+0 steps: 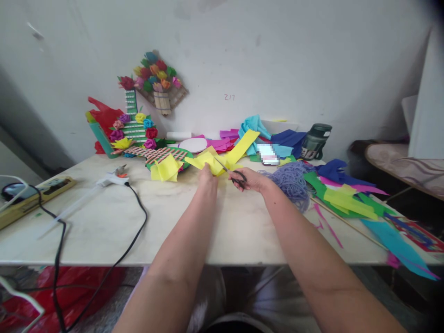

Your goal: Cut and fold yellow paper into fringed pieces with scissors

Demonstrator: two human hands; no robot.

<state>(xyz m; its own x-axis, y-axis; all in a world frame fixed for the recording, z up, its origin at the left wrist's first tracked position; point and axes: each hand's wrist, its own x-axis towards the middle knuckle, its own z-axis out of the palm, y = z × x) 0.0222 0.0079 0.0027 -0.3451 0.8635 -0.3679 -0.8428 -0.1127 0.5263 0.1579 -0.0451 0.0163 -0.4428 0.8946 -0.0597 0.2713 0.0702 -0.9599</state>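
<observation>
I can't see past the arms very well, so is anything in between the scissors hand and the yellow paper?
Nothing visible except the scissors themselves: the right hand holds them, and their blades overlap the yellow paper at the left hand.

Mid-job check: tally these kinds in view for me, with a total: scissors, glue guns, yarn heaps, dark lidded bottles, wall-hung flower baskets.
Scissors: 1
Glue gun: 1
Yarn heap: 1
Dark lidded bottle: 1
Wall-hung flower basket: 1
Total: 5
</observation>
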